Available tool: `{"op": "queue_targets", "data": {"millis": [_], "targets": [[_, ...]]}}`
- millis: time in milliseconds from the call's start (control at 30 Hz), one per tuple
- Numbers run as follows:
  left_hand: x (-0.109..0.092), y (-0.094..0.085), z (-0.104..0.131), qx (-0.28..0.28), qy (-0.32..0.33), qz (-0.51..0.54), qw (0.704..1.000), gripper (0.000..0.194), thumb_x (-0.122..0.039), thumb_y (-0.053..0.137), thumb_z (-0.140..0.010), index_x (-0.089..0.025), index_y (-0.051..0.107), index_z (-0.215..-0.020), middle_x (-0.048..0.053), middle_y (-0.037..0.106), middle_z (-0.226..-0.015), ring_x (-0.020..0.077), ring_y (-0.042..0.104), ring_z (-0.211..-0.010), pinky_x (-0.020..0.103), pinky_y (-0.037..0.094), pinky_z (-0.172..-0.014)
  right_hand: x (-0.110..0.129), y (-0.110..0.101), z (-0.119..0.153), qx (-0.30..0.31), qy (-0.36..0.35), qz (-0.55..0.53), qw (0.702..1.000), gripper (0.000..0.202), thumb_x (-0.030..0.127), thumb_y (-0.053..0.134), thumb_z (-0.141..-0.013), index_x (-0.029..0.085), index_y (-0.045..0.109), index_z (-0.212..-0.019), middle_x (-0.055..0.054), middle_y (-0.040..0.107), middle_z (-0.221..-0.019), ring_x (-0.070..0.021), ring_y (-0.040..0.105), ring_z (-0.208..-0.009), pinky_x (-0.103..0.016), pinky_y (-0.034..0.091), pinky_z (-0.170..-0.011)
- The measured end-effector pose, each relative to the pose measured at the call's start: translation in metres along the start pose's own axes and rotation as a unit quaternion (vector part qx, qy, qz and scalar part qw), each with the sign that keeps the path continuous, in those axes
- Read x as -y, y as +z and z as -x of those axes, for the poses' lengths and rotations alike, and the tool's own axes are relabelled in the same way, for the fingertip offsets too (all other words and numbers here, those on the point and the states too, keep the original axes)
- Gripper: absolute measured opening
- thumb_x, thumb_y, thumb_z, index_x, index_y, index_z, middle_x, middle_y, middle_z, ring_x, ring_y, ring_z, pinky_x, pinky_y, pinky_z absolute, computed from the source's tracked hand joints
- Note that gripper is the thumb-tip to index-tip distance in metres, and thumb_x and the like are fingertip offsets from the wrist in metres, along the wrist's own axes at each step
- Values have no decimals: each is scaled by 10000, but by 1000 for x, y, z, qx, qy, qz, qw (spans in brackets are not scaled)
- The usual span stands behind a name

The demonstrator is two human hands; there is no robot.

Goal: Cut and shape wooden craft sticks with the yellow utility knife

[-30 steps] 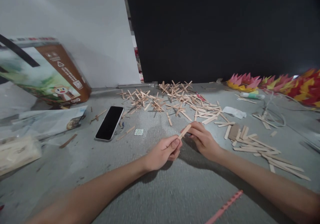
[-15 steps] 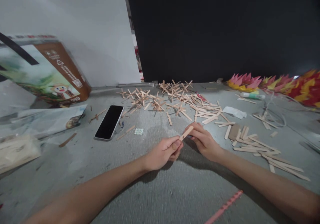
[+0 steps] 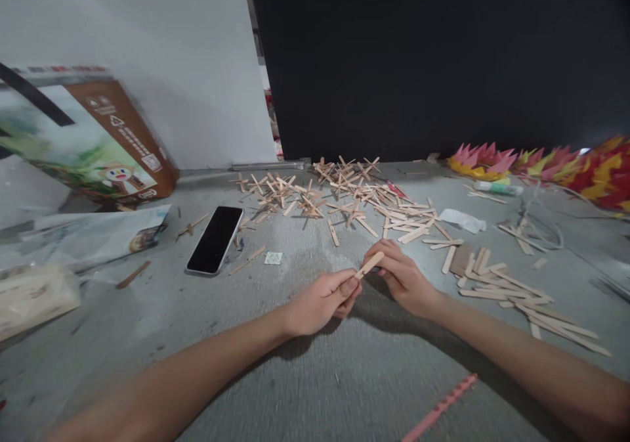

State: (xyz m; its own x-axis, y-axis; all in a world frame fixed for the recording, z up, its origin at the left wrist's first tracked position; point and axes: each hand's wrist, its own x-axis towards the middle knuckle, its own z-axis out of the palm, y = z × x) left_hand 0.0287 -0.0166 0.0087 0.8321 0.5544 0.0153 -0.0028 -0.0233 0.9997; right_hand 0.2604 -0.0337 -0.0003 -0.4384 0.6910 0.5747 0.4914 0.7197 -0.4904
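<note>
My left hand pinches a wooden craft stick between thumb and fingers. The stick slants up to the right, and a small notch shows on it close to my thumb. Close against its far side, my right hand is closed with bent fingers. A bit of something dark shows at its fingertips, mostly hidden, so I cannot make out its kind. Beyond my hands lie loose craft sticks and a pile of sticks joined into crosses.
More loose sticks lie at right. A phone, a small printed packet and a brown printed bag are left. A pink strip lies in front; paper flowers stand at the back right beside a glue stick.
The craft stick has shifted very slightly to the right and down in my left hand. Both hands stay in nearly the same place.
</note>
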Motion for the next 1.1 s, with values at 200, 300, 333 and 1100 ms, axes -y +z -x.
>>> {"op": "queue_targets", "data": {"millis": [200, 300, 333, 1100], "targets": [[-1, 1, 0, 5, -8, 8, 1000, 450, -563, 383, -1059, -202, 415, -792, -77, 340, -633, 91, 288, -548, 257, 231, -539, -1, 2, 1, -6, 6, 14, 1000, 237, 216, 351, -1081, 244, 580, -1024, -68, 595, -958, -251, 512, -922, -436, 402, -855], [-1, 2, -1, 5, -19, 24, 1000, 462, -597, 398, -1042, -195, 435, -817, -69, 342, -669, 90, 267, -563, 245, 214, -531, 1, 3, 1, -6, 7, 16, 1000, 244, 230, 338, -1088, 241, 571, -1016, -70, 590, -961, -251, 507, -925, -436, 397, -855], [-1, 2, -1, 3, -20, 29, 999, 464, -603, 407, -1037, -192, 441, -824, -66, 346, -682, 91, 266, -571, 241, 214, -533, 1, 4, 1, -5, 6, 14, 1000, 249, 237, 332, -1090, 239, 569, -1013, -72, 590, -963, -251, 506, -925, -436, 396, -853], [-1, 0, -1, -39, 11, 2, 999, 475, -604, 381, -1042, -203, 430, -794, -69, 359, -633, 99, 305, -553, 247, 250, -544, -7, -5, -4, -2, -14, 28, 1000, 263, 116, 322, -1051, 220, 545, -958, -50, 590, -906, -219, 504, -880, -414, 358, -850]]}}
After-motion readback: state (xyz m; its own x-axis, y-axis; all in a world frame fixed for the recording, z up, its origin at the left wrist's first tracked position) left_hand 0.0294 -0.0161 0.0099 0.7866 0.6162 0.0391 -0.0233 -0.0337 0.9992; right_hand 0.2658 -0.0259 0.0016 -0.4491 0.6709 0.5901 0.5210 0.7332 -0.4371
